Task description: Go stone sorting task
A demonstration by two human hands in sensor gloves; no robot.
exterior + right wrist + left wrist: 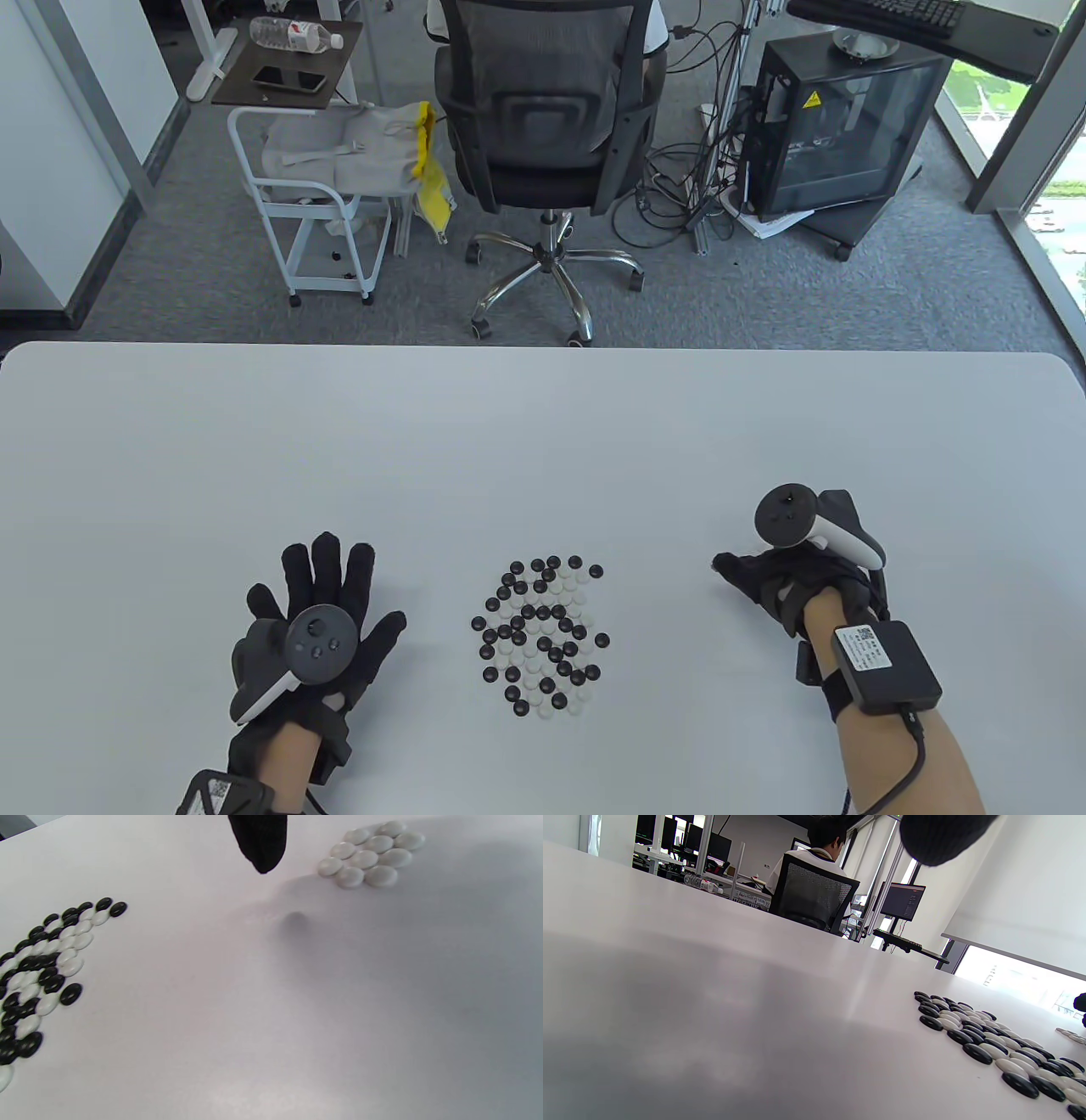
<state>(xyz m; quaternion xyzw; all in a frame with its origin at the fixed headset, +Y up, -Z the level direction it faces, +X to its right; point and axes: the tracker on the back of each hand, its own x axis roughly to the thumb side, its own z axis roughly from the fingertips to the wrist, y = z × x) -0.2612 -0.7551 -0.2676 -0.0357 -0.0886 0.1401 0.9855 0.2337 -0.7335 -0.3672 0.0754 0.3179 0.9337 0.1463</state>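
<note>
Mixed stones (543, 637) are lying mid-tabletop (543, 441); sorted white stones (369, 855) at 3 o'clock. Left hand (310, 628) is resting w/ fingers spread; right hand (785, 581) loosely curled, empty. Risk: a sweeping approach is liable to be scattering the packed cluster, remixing colours.

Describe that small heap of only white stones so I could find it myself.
Start at the white table and find the big mixed patch of black and white Go stones. The small cluster of all-white stones lies apart, by the right hand; it alone contains no black.

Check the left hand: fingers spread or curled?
Spread. In the table view the left hand lies flat on the table, fingers fanned apart, holding nothing, left of the mixed stones.
</note>
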